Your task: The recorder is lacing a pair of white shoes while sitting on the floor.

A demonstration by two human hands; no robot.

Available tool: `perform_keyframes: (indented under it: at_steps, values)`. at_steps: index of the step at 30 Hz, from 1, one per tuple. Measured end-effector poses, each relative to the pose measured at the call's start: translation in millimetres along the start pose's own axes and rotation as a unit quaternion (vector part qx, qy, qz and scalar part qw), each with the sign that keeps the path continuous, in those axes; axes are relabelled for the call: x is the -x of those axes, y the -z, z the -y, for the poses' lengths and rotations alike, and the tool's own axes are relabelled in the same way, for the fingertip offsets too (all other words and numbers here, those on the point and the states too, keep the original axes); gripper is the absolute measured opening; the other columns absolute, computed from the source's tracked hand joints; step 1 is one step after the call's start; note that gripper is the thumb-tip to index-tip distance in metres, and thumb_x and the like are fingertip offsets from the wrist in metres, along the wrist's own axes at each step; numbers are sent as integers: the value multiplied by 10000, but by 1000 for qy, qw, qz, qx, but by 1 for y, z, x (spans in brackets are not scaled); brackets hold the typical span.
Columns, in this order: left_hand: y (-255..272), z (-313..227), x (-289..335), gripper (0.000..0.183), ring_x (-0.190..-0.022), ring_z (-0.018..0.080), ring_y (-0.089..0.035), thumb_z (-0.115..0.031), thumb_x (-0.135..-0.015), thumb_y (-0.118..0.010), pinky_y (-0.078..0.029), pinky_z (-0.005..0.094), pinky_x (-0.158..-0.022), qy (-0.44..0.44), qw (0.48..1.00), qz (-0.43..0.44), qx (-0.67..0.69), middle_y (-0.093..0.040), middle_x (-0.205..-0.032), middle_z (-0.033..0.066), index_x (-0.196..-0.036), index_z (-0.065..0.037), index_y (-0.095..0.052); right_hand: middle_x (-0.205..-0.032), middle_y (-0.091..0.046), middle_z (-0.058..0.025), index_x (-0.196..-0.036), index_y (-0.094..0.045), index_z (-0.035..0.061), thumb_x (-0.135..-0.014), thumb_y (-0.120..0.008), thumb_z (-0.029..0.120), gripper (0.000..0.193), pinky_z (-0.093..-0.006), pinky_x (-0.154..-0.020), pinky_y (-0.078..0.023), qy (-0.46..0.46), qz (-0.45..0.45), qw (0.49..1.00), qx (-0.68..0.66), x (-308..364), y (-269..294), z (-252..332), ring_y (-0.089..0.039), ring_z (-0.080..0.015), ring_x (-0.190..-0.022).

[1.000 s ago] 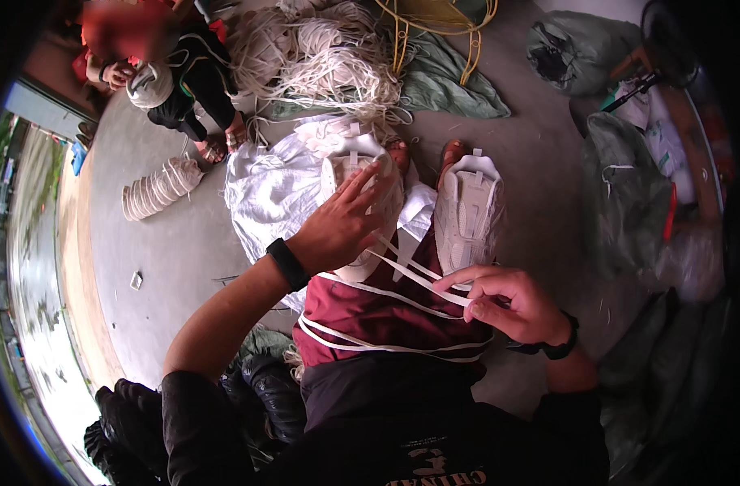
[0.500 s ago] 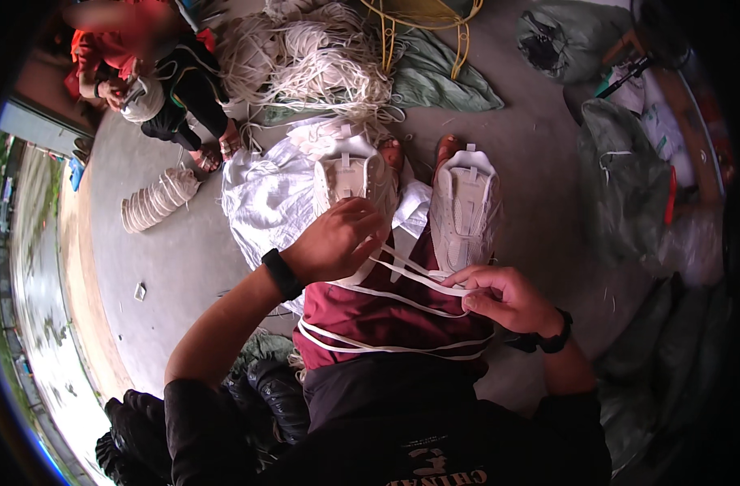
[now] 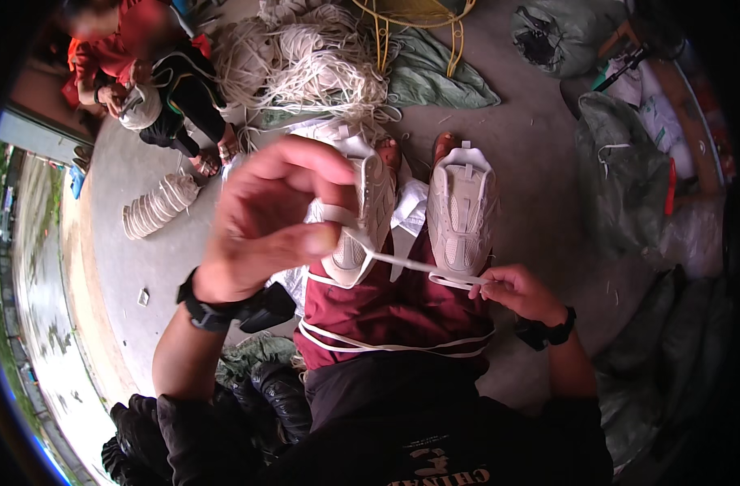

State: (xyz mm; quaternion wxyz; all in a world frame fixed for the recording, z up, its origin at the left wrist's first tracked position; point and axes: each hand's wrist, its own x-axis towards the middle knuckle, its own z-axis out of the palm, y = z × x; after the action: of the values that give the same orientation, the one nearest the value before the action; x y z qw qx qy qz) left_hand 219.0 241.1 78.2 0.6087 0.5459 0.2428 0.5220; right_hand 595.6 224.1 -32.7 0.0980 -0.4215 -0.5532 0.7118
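Two whitish shoes, one on each leg, lie on my dark red trousers (image 3: pixel 386 312): the left shoe (image 3: pixel 376 198) and the right shoe (image 3: pixel 462 215). My left hand (image 3: pixel 265 219), raised and partly blurred, pinches a white shoelace (image 3: pixel 406 262) between thumb and finger, and hides part of the left shoe. From there the lace runs across to my right hand (image 3: pixel 520 293). That hand grips a doubled end of it beside the right shoe's toe. More white lace (image 3: pixel 362 347) lies across my lap.
A large heap of white laces (image 3: pixel 329 73) lies ahead, with a yellow metal frame (image 3: pixel 380 49) beside it. A coiled bundle of laces (image 3: pixel 161 206) lies on the floor at left. Another person (image 3: pixel 135 65) sits at upper left. Green sacks (image 3: pixel 629 154) stand at right.
My left hand has risen from the left shoe and moved left, drawing the lace with it. The lace between my hands is straighter. My right hand has shifted slightly right.
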Motion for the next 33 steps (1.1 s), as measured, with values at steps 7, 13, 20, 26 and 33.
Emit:
perform_keyframes:
  at_steps: [7, 13, 20, 26, 33]
  values:
    - [21, -32, 16, 345, -976, 201, -489, -176, -805, -715, -329, 386, -938, -121, 993, -2, 8, -554, -904, 18, -1104, -171, -541, -822, -666, -4, -875, -658, -7, -1004, -545, 156, 237, -224, -685, -432, -34, -52, 996, 62, 24, 19, -36, -559, -38, -764]
    - [31, -64, 38, 227, -1054, 180, -481, -193, -899, -710, -306, 441, -1083, -170, 981, -94, -6, -519, -1192, -10, -1085, -254, -597, -744, -640, -12, -839, -648, -9, -996, -579, 207, 276, -252, -663, -461, -80, -83, 990, 79, 47, 34, -61, -563, -67, -676]
    - [71, -70, 58, 163, -1094, 185, -495, -163, -970, -591, -377, 362, -1026, -194, 951, -239, -1, -249, -1608, 158, -1133, -152, -589, -662, -608, -6, -763, -653, -7, -985, -593, 232, 331, -255, -591, -442, -126, -130, 978, 105, 63, 55, -80, -556, -68, -616]
    - [77, -41, 89, 208, -732, 79, -493, -86, -942, -585, -433, 229, -752, -115, 952, -285, -11, -189, -1619, 212, -1149, -92, -562, -629, -599, -11, -730, -659, 1, -983, -585, 252, 364, -275, -598, -451, -146, -86, 972, 161, 61, 58, -95, -559, -81, -597]
    - [28, -69, 93, 202, -529, 87, -561, 54, -848, -663, -385, 165, -391, -196, 977, -81, 24, -400, -1488, 250, -982, -93, -629, -638, -618, -13, -741, -671, -1, -973, -588, 240, 345, -270, -603, -462, -178, -148, 967, 106, 68, 51, -95, -572, -83, -592]
